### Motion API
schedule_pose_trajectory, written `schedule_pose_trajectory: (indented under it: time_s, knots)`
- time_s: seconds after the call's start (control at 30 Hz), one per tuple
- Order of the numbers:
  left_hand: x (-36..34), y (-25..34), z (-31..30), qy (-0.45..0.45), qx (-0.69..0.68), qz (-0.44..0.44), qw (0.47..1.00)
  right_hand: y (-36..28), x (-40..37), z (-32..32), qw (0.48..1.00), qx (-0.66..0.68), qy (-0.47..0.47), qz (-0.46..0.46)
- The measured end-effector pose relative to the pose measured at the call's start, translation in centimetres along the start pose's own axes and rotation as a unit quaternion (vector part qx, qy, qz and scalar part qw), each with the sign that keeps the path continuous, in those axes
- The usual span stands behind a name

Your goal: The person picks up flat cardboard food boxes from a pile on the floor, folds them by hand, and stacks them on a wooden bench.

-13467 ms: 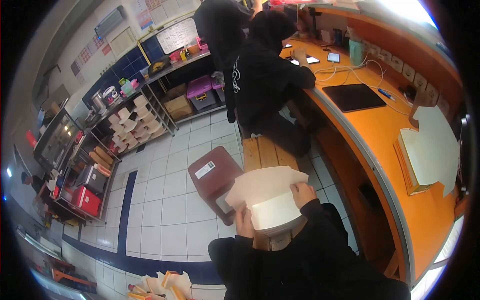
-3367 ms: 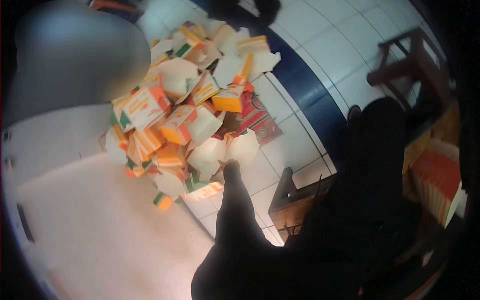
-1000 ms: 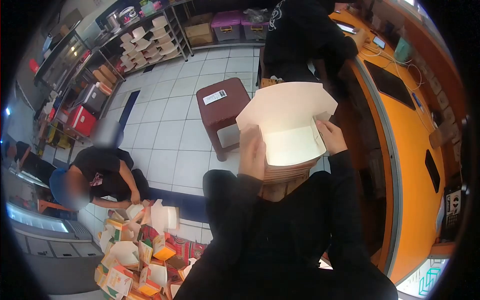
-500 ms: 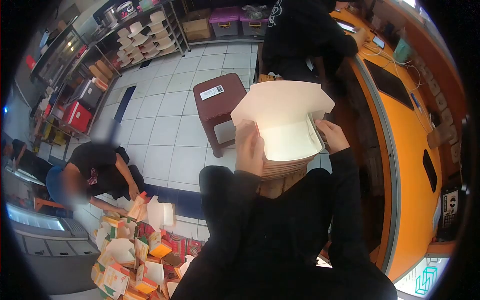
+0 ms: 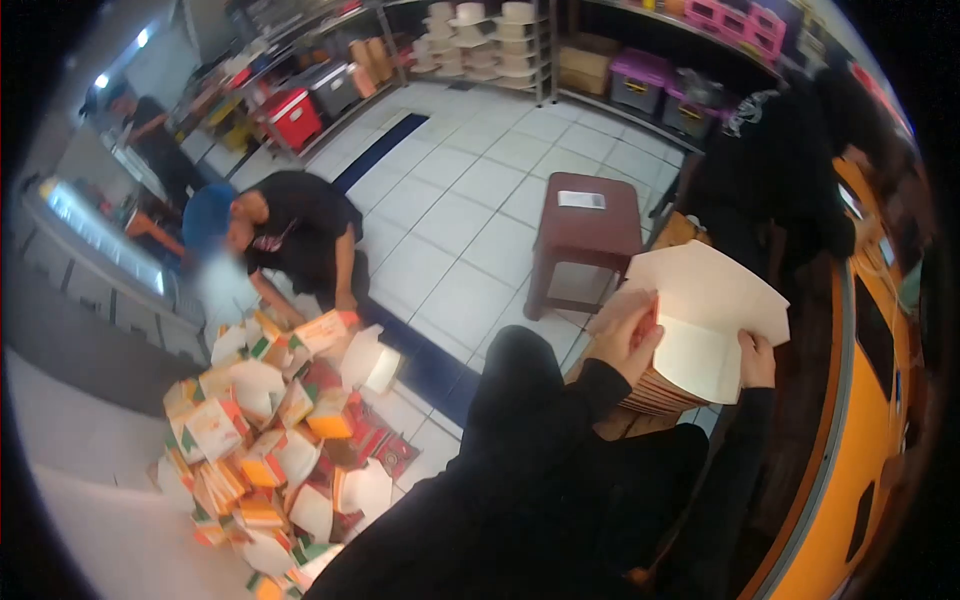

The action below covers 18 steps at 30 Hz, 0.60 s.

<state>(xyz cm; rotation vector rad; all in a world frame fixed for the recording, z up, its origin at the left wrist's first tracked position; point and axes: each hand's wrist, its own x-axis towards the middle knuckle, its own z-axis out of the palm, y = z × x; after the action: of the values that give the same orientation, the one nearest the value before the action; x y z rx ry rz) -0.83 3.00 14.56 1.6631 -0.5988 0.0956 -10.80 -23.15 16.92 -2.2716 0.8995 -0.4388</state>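
Note:
A cardboard food box (image 5: pixel 692 350), white inside with its lid flap raised, stands half-folded above my lap. My left hand (image 5: pixel 630 338) is closed on its left side wall, fingers upright along it. The right side is pinched by my right hand (image 5: pixel 757 360), with part of the fingers hidden behind the board. Directly below the box is a stack of flat cartons (image 5: pixel 660 393), its brown edges showing, on a wooden surface (image 5: pixel 640 425) between my knees.
A heap of folded orange-and-white boxes (image 5: pixel 265 400) lies on a red patterned mat (image 5: pixel 385 448) to my left, where a crouching person (image 5: pixel 305 235) holds one. A brown stool (image 5: pixel 590 215) stands ahead. An orange counter (image 5: pixel 890 440) runs along my right, near another person (image 5: pixel 775 170).
My view has swung left and down, so the box appears further right. Both hands keep hold of the box. The crouching person still handles a box at the heap.

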Motion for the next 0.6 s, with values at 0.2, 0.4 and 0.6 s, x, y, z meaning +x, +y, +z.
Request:
schedule_pose_trajectory:
  time_s: [0.2,0.4,0.6]
  knots:
    - [-0.6,0.7,-0.6,0.04,-0.034,0.002,0.999,5.5,4.9,0.0,0.961,0.229,-0.155,0.019]
    - [-1.8,0.8,0.2,0.04,-0.017,-0.122,0.992,5.4,6.5,-1.6,0.983,0.103,-0.146,0.031]
    - [-1.3,0.5,0.8,-0.036,-0.026,-0.196,0.98,4.7,6.4,-1.5,0.983,0.002,-0.182,0.026]
